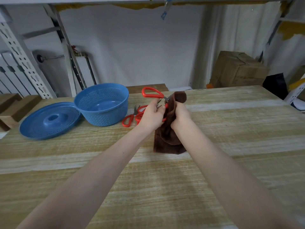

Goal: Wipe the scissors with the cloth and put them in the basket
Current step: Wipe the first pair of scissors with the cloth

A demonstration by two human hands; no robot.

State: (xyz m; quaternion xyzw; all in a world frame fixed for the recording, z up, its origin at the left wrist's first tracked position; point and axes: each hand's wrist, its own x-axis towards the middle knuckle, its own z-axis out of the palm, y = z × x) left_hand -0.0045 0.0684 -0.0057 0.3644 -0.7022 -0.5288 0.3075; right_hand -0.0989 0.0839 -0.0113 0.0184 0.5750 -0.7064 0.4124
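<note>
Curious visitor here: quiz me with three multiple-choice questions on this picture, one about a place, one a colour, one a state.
1. Where is the blue basket? A) on the table B) on a chair C) on the floor
2. What colour is the cloth? A) white B) dark brown C) green
3. The held scissors have their blades: A) in the basket B) flat on the table C) covered by the cloth

1 A: it stands on the wood beside its lid. 2 B: it hangs brown from the right hand. 3 C: the left hand grips the handle, the blades run into the cloth.
</note>
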